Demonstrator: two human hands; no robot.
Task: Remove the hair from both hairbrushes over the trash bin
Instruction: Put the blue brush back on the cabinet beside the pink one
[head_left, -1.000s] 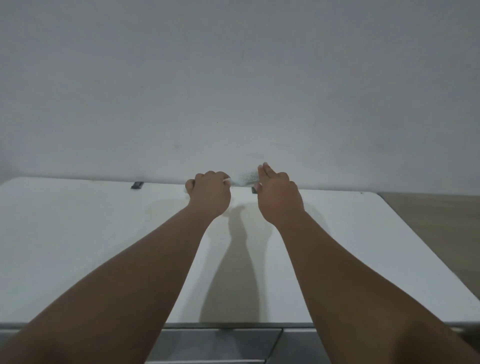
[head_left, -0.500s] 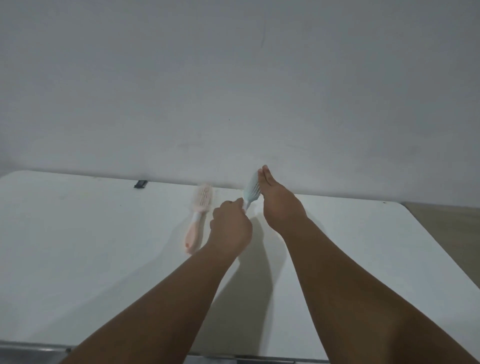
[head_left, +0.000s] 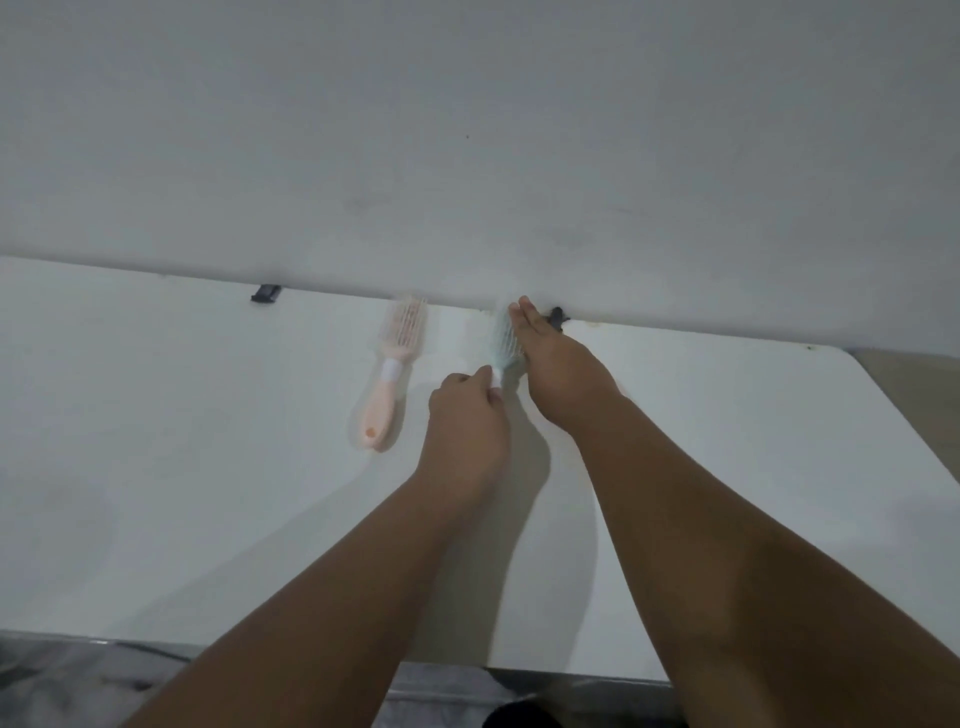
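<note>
Your left hand pinches the blue hairbrush by its handle. Your right hand, fingers straight, flanks its head at 3 o'clock. Tighten your hold before lifting.

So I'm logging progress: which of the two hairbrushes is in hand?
The light blue hairbrush: the left hand grips its handle. The pink hairbrush lies untouched on the table.

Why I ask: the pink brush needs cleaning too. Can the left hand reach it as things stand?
Probably yes, but not free yet: the left hand grips the handle of the blue brush. The pink brush lies on the table just left of it, nothing between them.
</note>
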